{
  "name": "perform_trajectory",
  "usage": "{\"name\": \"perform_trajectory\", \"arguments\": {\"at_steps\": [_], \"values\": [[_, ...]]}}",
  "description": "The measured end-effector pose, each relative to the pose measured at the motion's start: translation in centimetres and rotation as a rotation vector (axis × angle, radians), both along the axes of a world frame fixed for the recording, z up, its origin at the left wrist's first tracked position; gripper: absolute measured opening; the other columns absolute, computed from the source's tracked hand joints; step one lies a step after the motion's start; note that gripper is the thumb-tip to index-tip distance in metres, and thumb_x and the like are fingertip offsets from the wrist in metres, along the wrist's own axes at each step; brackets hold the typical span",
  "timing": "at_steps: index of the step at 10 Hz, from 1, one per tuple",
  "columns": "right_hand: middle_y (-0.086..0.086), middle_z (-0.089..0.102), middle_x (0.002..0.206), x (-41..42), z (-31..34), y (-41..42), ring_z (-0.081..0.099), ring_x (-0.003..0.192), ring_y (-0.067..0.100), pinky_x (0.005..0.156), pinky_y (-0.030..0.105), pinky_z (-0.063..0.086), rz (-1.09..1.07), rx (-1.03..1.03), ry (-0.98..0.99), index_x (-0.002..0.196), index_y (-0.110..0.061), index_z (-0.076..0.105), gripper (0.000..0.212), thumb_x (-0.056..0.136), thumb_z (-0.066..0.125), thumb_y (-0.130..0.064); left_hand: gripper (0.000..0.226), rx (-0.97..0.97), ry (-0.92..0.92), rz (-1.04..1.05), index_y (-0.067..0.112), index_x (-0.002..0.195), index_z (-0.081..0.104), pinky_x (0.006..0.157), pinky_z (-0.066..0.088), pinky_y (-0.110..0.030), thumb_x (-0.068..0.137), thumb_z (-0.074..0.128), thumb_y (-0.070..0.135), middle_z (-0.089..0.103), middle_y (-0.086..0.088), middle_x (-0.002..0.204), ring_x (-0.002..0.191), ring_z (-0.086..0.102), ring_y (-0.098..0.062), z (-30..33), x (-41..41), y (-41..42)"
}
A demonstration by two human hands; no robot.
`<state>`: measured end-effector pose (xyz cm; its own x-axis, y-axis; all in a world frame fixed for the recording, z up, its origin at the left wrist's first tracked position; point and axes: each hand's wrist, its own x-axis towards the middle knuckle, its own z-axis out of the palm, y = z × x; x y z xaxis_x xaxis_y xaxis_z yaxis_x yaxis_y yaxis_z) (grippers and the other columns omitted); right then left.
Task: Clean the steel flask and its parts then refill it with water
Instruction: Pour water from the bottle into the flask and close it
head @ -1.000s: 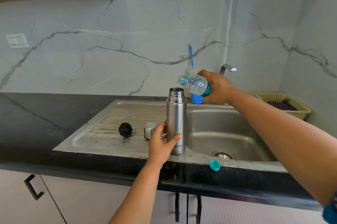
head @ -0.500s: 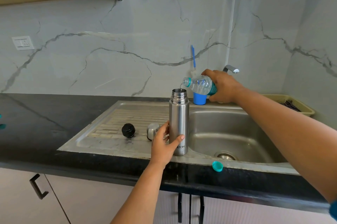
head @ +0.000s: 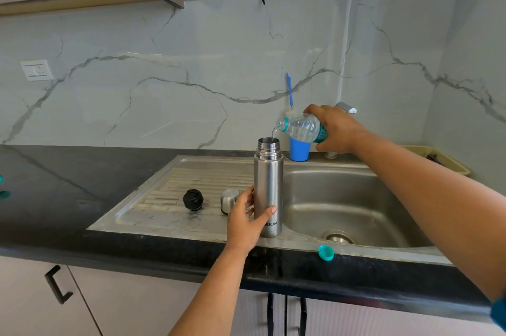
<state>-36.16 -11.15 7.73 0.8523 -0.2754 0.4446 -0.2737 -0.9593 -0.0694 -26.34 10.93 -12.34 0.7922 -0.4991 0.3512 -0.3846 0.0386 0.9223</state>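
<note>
The steel flask [head: 268, 185] stands upright and uncapped on the sink's drainboard [head: 169, 215]. My left hand [head: 246, 222] grips its lower body. My right hand [head: 335, 129] holds a clear plastic water bottle [head: 299, 127] tipped on its side over the flask's mouth, and a thin stream of water falls into it. The flask's black stopper [head: 193, 199] and steel cup lid [head: 229, 201] sit on the drainboard to the left. The bottle's teal cap [head: 326, 252] lies on the sink's front rim.
The sink basin [head: 342, 207] with its drain lies right of the flask. A blue cup [head: 299, 149] holding a blue brush stands behind the flask by the tap [head: 347, 109]. A yellow basket [head: 443, 160] sits at far right. Black counter [head: 54, 185] stretches left.
My right hand has lowered and tipped the bottle to the flask's mouth, and water now pours in. My left hand keeps its hold on the flask.
</note>
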Motion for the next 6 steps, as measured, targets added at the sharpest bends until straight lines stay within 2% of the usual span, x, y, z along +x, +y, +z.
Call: {"name": "perform_trajectory", "arguments": {"at_steps": [1, 2, 3, 5, 6], "values": [[0.005, 0.057, 0.111, 0.1, -0.1, 0.0, 0.053, 0.102, 0.024, 0.088, 0.046, 0.052, -0.002, -0.003, 0.005, 0.131, -0.029, 0.039, 0.081, 0.064, 0.083, -0.02, 0.052, 0.036, -0.04, 0.065, 0.036, 0.117, 0.052, 0.097, 0.051, -0.026, 0.075, 0.083, 0.039, 0.059, 0.017, 0.121, 0.115, 0.058, -0.002, -0.2, -0.1, -0.2], [0.004, 0.057, 0.112, 0.1, -0.2, 0.0, 0.053, 0.102, 0.024, 0.088, 0.046, 0.052, -0.007, -0.008, 0.008, 0.131, -0.03, 0.038, 0.081, 0.064, 0.083, -0.021, 0.048, 0.089, -0.093, 0.13, 0.035, 0.107, 0.051, 0.091, 0.055, -0.028, 0.072, 0.082, 0.047, 0.06, 0.017, 0.114, 0.109, 0.06, -0.004, -0.2, -0.3, -0.3], [0.005, 0.057, 0.112, 0.1, -0.2, 0.1, 0.053, 0.102, 0.024, 0.088, 0.046, 0.052, -0.006, 0.0, 0.007, 0.131, -0.029, 0.039, 0.081, 0.064, 0.083, -0.02, 0.05, 0.159, -0.17, 0.171, 0.029, 0.109, 0.053, 0.083, 0.054, -0.019, 0.072, 0.081, 0.048, 0.06, 0.017, 0.111, 0.103, 0.059, -0.002, 0.0, -0.9, 0.1], [0.004, 0.057, 0.111, 0.1, -0.2, 0.1, 0.054, 0.101, 0.024, 0.088, 0.046, 0.052, 0.001, -0.004, 0.005, 0.13, -0.03, 0.039, 0.082, 0.063, 0.084, -0.02, 0.055, 0.308, -0.288, 0.263, 0.019, 0.126, 0.056, 0.091, 0.049, -0.022, 0.081, 0.077, 0.042, 0.059, 0.01, 0.122, 0.113, 0.056, -0.008, -0.8, -2.1, 0.8], [0.005, 0.057, 0.111, 0.0, -0.1, 0.2, 0.053, 0.101, 0.025, 0.087, 0.046, 0.052, -0.002, -0.012, 0.005, 0.13, -0.03, 0.039, 0.082, 0.063, 0.083, -0.02, 0.05, 0.37, -0.375, 0.282, 0.021, 0.128, 0.054, 0.088, 0.041, -0.015, 0.086, 0.072, 0.042, 0.059, 0.009, 0.123, 0.115, 0.056, -0.01, -1.1, -2.8, 1.1]]}}
